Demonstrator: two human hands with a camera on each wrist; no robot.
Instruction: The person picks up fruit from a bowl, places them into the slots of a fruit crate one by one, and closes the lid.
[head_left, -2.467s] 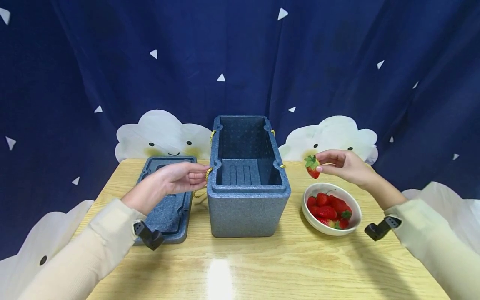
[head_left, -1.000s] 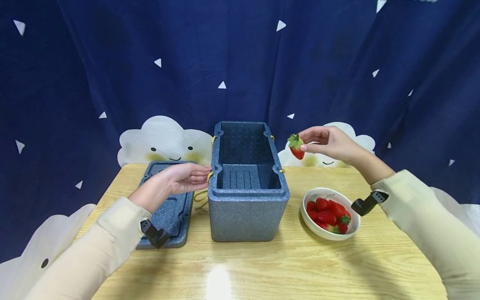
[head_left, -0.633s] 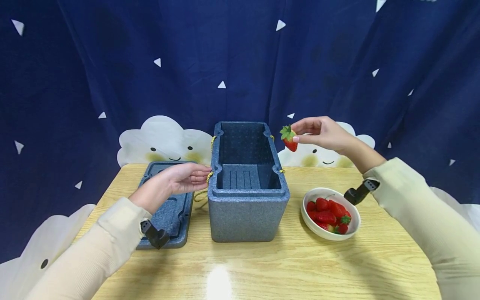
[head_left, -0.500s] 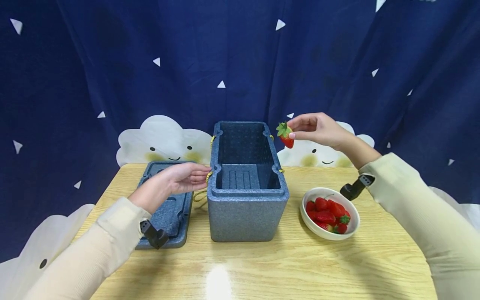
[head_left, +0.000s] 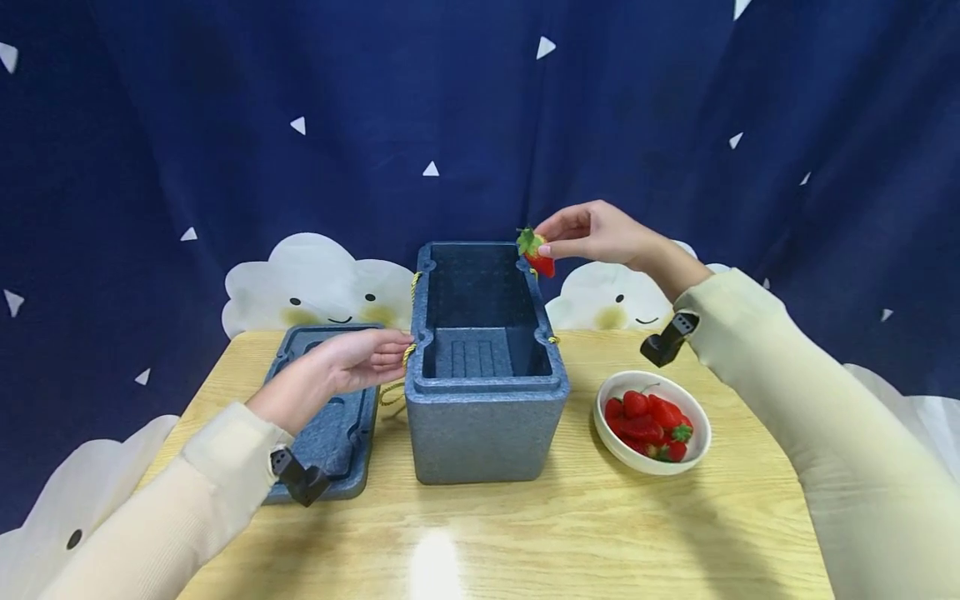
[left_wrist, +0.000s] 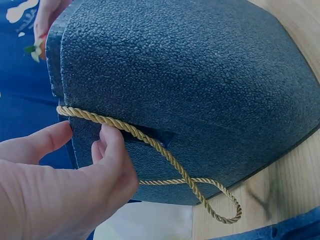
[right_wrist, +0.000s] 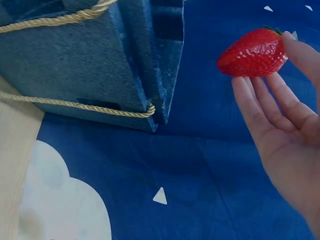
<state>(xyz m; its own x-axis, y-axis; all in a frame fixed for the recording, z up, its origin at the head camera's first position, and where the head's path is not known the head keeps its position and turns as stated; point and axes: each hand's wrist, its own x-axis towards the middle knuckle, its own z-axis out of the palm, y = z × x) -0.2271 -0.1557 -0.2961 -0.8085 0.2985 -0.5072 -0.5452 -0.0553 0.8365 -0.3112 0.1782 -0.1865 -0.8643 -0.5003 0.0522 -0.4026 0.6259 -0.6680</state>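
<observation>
My right hand (head_left: 600, 235) pinches a red strawberry (head_left: 538, 260) with green leaves between thumb and fingertips. In the head view the fruit overlaps the far right rim of the blue-grey foam box (head_left: 487, 433), whose top is uncovered and whose floor shows bare grooves. The right wrist view has the strawberry (right_wrist: 254, 54) beyond the box's edge, tip toward it. At the box's left side, my left hand (head_left: 363, 358) touches the wall with relaxed fingers. Close up, its fingertips meet the wall just under a gold rope handle (left_wrist: 160, 150), the thumb by the rim.
Right of the box stands a white bowl (head_left: 651, 467) of several strawberries. A matching foam lid (head_left: 326, 446) lies on the wooden table (head_left: 487, 533) at the left, partly under my left forearm. A dark blue curtain (head_left: 360, 100) with white clouds hangs behind.
My right hand has carried the strawberry up and to the left, from above the bowl to over the box's far right rim. The left hand has stayed at the box's side.
</observation>
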